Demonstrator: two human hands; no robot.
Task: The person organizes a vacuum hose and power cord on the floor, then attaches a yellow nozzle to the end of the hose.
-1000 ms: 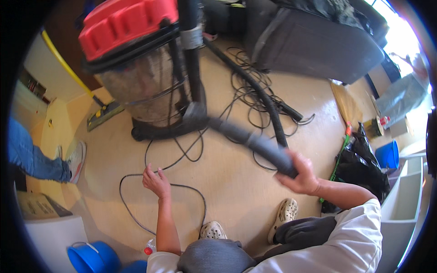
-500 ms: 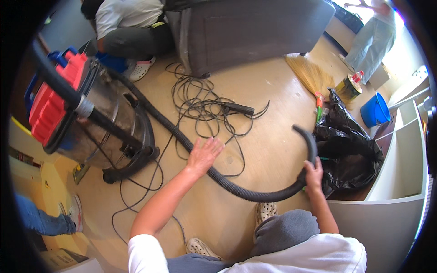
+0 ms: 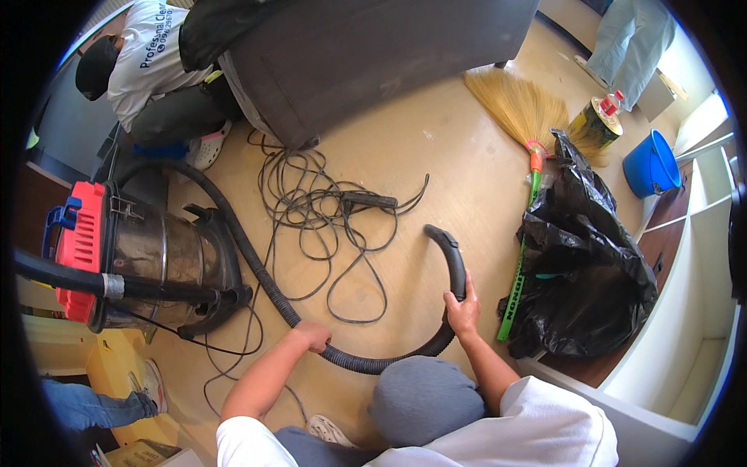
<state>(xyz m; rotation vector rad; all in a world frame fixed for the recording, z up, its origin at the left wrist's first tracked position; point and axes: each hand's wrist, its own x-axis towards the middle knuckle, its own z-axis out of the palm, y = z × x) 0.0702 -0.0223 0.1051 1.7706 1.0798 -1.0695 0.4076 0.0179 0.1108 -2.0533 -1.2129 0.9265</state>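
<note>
While crouching low at the bottom of the frame, grips the black hose [image 3: 257,265] with both hands. Wraps the left hand [image 3: 313,336] shut around the bumpy part, low and a little left of the middle. Curls the right hand [image 3: 464,306] tight around the stiff curved tube [image 3: 454,257], just right of the middle. Holds the two hands apart, most likely to steer the floppy loop sagging between them. Aims the open end of the tube toward the tangle of cords [image 3: 327,210] in the middle of the floor, maybe to clean close beside them.

Follows the hose up and left to the shiny vacuum drum [image 3: 156,257] with its red top [image 3: 82,249], tipped on its side at the left edge, perhaps pulled over by the hose.

Sees a full black bag [image 3: 583,272] at the right, near the right hand, handy for rubbish. Finds a broom [image 3: 517,109] lying flat above it, touching the bag, and a blue bucket [image 3: 650,163] by the upper right edge. Spots a dark sofa [image 3: 373,54] at the top, with another person [image 3: 156,70] crouching beside it at the upper left.
</note>
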